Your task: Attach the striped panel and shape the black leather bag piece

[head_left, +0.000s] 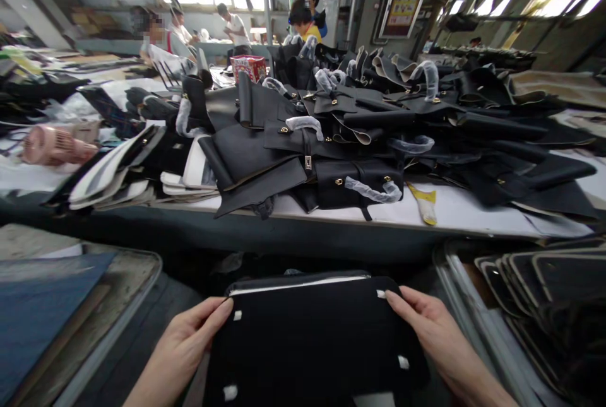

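Note:
A flat black bag panel [312, 337] with small white tabs near its corners and a pale strip along its far edge lies in front of me at the bottom centre. My left hand [187, 341] grips its left edge, with the thumb on top near the upper left tab. Gripping the right edge is my right hand [433, 331], its thumb lying by the upper right tab. Both hands are closed on the panel.
A long white table [454, 208] ahead carries a heap of black handbag parts [350, 135] with wrapped handles. A metal tray with a blue sheet [42, 306] sits at the left, stacked black panels [540, 287] at the right. A pink fan [52, 145] lies far left. Several people work at the back.

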Motion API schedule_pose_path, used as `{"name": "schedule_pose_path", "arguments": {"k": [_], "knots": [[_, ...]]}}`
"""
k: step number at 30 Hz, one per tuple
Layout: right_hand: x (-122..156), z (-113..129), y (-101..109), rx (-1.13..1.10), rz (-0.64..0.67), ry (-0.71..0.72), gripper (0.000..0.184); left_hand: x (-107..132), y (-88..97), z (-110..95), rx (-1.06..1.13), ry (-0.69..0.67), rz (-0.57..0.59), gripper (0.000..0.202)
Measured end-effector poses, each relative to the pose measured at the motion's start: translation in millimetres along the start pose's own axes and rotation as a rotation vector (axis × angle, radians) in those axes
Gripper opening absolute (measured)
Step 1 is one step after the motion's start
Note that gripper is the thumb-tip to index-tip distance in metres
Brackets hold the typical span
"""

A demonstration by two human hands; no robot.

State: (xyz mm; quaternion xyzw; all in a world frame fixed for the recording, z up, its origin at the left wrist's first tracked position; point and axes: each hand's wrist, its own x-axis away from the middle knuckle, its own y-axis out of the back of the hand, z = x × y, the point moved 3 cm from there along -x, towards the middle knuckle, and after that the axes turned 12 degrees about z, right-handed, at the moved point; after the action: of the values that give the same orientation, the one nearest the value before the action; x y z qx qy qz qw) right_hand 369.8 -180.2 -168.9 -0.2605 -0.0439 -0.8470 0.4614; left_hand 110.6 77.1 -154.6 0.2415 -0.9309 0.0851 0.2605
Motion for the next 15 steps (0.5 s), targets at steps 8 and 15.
{"name": "schedule_pose_path", "arguments": {"k": [8, 15], "knots": [[-44, -5, 14, 0.000, -0.130, -0.051, 0.078, -31, 20.2, -7, -0.185, -0.015, -0.141, 0.048], [-52, -13, 20, 0.084, -0.213, -0.137, 0.070, -31, 24.7, -2, -0.277, 0.004, -0.239, 0.046]]}}
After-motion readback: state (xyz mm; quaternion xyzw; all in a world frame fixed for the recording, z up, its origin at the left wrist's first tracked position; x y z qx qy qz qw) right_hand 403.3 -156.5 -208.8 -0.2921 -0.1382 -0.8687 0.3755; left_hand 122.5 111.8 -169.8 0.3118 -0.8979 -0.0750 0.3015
